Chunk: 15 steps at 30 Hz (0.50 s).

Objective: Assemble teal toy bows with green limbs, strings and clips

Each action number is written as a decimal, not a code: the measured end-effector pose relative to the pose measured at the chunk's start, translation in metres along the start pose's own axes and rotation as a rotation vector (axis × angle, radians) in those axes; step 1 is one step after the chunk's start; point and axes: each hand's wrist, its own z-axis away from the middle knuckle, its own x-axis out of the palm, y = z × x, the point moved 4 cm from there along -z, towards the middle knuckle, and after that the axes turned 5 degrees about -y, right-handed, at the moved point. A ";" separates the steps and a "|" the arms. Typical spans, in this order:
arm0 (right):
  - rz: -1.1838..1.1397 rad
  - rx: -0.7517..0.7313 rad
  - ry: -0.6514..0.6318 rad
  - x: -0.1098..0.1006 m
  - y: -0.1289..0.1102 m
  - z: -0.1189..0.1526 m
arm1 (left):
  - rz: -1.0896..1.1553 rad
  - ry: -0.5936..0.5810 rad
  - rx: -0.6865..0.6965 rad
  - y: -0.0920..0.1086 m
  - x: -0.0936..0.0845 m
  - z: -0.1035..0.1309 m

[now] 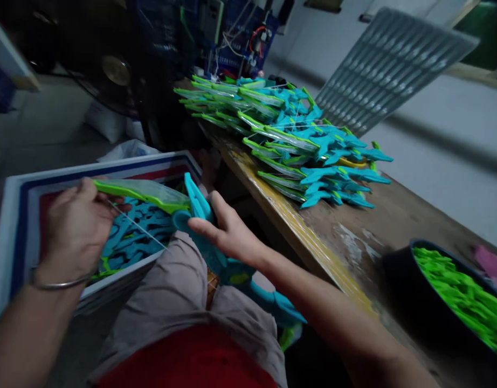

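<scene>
A toy crossbow (210, 237) with a blue body and a green bow limb (151, 198) lies across my lap, tilted. My left hand (76, 223) is closed at the far tip of the limb, its fingers pinching there, and a thin white string (139, 225) runs from them down toward the lap. My right hand (228, 226) is wrapped round the blue front part of the crossbow, its thumb across it. Clear plastic film shows along the limb. The crossbow's rear end is partly hidden under my right forearm.
Left of my legs stands a white crate (98, 163) with blue and red stripes, holding many blue parts (141, 229). Stacked toy crossbows (289, 134) lie on the wooden table (353, 231) at right. A black tub (402, 275) of green parts (458, 293) stands nearer.
</scene>
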 end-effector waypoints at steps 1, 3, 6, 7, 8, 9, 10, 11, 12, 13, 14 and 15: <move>0.001 -0.012 0.016 0.006 -0.001 0.004 | 0.035 0.005 0.002 -0.001 0.000 0.001; -0.006 -0.019 0.057 0.015 -0.001 0.010 | 0.070 0.024 0.029 -0.004 -0.001 0.000; -0.033 -0.009 0.097 0.025 0.000 0.014 | 0.079 0.068 0.090 -0.007 -0.006 -0.001; -0.052 0.006 0.098 0.027 0.001 0.014 | 0.080 0.083 0.109 -0.008 -0.007 -0.002; -0.093 0.034 0.101 0.028 0.003 0.013 | 0.080 0.101 0.129 -0.009 -0.008 -0.002; -0.150 0.077 0.105 0.029 0.006 0.012 | 0.081 0.119 0.150 -0.011 -0.009 -0.002; -0.214 0.129 0.111 0.029 0.009 0.011 | 0.081 0.136 0.169 -0.012 -0.009 -0.002; -0.276 0.180 0.115 0.029 0.012 0.010 | 0.082 0.145 0.181 -0.015 -0.010 -0.002; -0.328 0.220 0.117 0.029 0.015 0.009 | 0.086 0.145 0.185 -0.017 -0.011 -0.003; -0.367 0.246 0.112 0.029 0.017 0.007 | 0.094 0.137 0.183 -0.020 -0.012 -0.003; -0.394 0.262 0.099 0.028 0.019 0.005 | 0.107 0.121 0.173 -0.023 -0.013 -0.004; -0.411 0.273 0.087 0.027 0.021 0.003 | 0.126 0.096 0.158 -0.026 -0.014 -0.004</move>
